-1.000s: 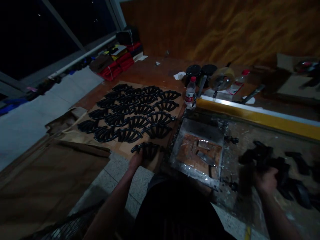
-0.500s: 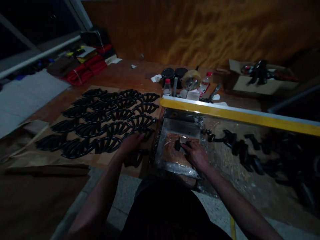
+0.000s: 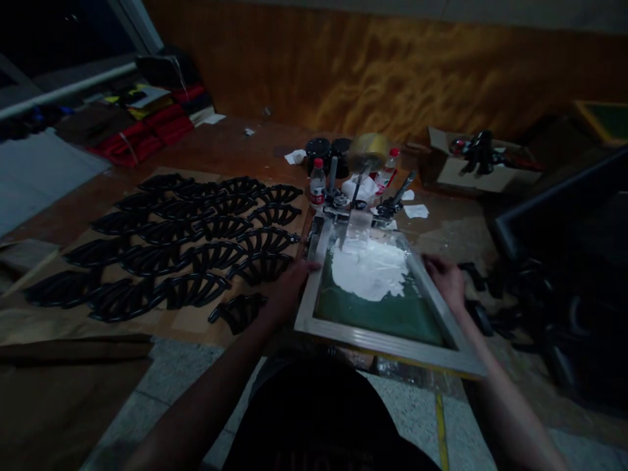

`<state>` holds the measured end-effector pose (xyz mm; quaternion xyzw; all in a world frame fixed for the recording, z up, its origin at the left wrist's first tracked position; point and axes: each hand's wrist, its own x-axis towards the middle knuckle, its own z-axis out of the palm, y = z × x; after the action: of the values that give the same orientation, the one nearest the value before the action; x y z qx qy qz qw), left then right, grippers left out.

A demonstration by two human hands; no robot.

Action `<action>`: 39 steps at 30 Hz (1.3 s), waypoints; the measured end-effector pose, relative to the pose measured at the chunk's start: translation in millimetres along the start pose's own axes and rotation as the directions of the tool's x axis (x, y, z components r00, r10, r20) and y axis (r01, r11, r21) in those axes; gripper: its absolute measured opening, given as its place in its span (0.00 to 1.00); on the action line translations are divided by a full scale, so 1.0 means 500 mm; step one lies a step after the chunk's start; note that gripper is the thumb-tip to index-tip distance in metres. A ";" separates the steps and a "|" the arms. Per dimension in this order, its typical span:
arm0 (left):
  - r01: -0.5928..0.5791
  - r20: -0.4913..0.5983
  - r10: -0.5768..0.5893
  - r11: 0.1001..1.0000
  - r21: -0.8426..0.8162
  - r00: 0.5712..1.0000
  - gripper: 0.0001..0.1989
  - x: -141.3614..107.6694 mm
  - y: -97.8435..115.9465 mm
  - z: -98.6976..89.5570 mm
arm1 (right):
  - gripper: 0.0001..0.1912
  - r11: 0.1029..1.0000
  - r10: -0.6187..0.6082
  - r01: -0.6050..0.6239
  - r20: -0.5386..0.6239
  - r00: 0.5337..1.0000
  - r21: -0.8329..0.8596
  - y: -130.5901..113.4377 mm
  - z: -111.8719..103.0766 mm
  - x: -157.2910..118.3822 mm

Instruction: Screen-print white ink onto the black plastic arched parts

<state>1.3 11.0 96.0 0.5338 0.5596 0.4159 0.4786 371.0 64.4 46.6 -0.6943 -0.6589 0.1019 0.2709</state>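
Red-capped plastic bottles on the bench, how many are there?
2. One plastic bottle stands in front of the black tins; the other plastic bottle stands right of the tape roll. The raised screen frame could hide more.

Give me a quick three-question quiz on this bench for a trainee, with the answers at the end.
1. True or false: the left hand and the right hand both hold the screen-printing frame.
2. Multiple choice: what lies on the green mesh?
A) white paste
B) a roll of tape
C) a red cloth
3. Short answer: what colour is the cap on the plastic bottle?

Key: 1 true; 2 A; 3 red.
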 end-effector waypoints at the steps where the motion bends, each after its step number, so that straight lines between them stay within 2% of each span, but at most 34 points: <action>1: 0.067 0.009 -0.067 0.998 0.020 0.998 0.24 -0.014 -0.031 0.002 | 0.24 1.000 -0.011 0.012 -0.046 0.999 0.006 -0.014 -0.002 0.017; 3: 0.202 0.030 -0.203 0.979 0.038 0.979 0.28 -0.031 -0.093 0.013 | 0.26 0.992 -0.127 0.126 -0.108 0.986 -0.013 -0.075 0.010 0.043; 5: 0.284 0.049 -0.287 0.957 0.054 0.957 0.33 -0.035 -0.146 0.029 | 0.33 0.957 -0.283 0.277 -0.064 0.957 -0.083 -0.158 0.033 0.059; 7: 0.303 0.058 -0.310 0.947 0.106 0.949 0.33 -0.029 -0.183 0.041 | 0.31 0.919 -0.343 0.357 0.107 0.933 -0.168 -0.234 0.057 0.062; 9: 0.272 0.043 -0.282 0.950 0.154 0.959 0.31 -0.020 -0.202 0.046 | 0.21 0.902 -0.283 0.363 0.315 0.906 -0.234 -0.282 0.075 0.047; 11: 0.255 0.037 -0.265 0.950 0.178 0.963 0.29 -0.015 -0.208 0.047 | 0.13 0.887 -0.211 0.371 0.475 0.854 -0.273 -0.296 0.083 0.013; 12: 0.258 0.036 -0.268 0.949 0.181 0.963 0.29 -0.013 -0.208 0.046 | 0.12 0.876 -0.211 0.400 0.529 0.822 -0.271 -0.293 0.083 -0.009; 14: 0.274 0.042 -0.285 0.946 0.172 0.957 0.28 -0.013 -0.206 0.046 | 0.14 0.832 -0.302 0.512 0.603 0.739 -0.212 -0.277 0.076 -0.053; 17: 0.284 0.037 -0.291 0.949 0.135 0.956 0.27 -0.015 -0.203 0.048 | 0.16 0.744 -0.486 0.667 0.670 0.561 -0.019 -0.254 0.056 -0.088; 18: 0.284 0.035 -0.290 0.951 0.121 0.956 0.26 -0.015 -0.202 0.049 | 0.16 0.733 -0.513 0.679 0.681 0.522 0.031 -0.251 0.051 -0.089; 19: 0.282 0.036 -0.287 0.953 0.110 0.957 0.26 -0.016 -0.201 0.050 | 0.15 0.736 -0.521 0.674 0.681 0.514 0.054 -0.250 0.048 -0.087; 20: 0.280 0.036 -0.285 0.954 0.102 0.958 0.25 -0.016 -0.199 0.050 | 0.14 0.749 -0.516 0.661 0.668 0.536 0.047 -0.250 0.049 -0.084; 23: 0.283 0.036 -0.287 0.956 0.082 0.957 0.25 -0.017 -0.193 0.050 | 0.13 0.779 -0.492 0.624 0.559 0.667 -0.060 -0.245 0.069 -0.094; 24: 0.286 0.040 -0.290 0.955 0.074 0.956 0.25 -0.017 -0.191 0.050 | 0.14 0.774 -0.508 0.630 0.526 0.682 -0.069 -0.240 0.077 -0.107; 27: 0.282 0.042 -0.285 0.957 0.068 0.957 0.25 -0.020 -0.190 0.049 | 0.17 0.755 -0.568 0.656 0.509 0.647 0.009 -0.221 0.090 -0.146; 29: 0.263 0.031 -0.266 0.961 0.080 0.963 0.24 -0.020 -0.190 0.048 | 0.17 0.782 -0.542 0.622 0.539 0.645 0.042 -0.222 0.085 -0.145; 30: 0.265 0.033 -0.268 0.961 0.082 0.963 0.24 -0.020 -0.188 0.046 | 0.17 0.809 -0.508 0.587 0.544 0.668 0.035 -0.229 0.081 -0.132; 32: 0.298 0.078 -0.303 0.952 0.065 0.950 0.27 -0.020 -0.176 0.039 | 0.20 0.866 -0.429 0.500 0.503 0.750 -0.008 -0.253 0.072 -0.081; 35: 0.306 0.120 -0.307 0.952 0.028 0.944 0.30 -0.019 -0.132 0.022 | 0.28 0.926 -0.319 0.369 0.352 0.880 -0.084 -0.277 0.051 0.020; 37: 0.230 0.079 -0.231 0.973 0.019 0.970 0.28 -0.016 -0.087 0.008 | 0.30 0.955 -0.251 0.280 0.233 0.940 -0.102 -0.256 0.022 0.079; 39: 0.159 0.027 -0.160 0.987 0.031 0.987 0.23 -0.010 -0.033 -0.003 | 0.26 0.982 -0.178 0.182 0.071 0.981 -0.055 -0.200 -0.019 0.118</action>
<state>-3.4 4.7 80.7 0.5004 0.5992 0.3602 0.5107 296.2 117.7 118.3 -0.6361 -0.7304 0.0795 0.2357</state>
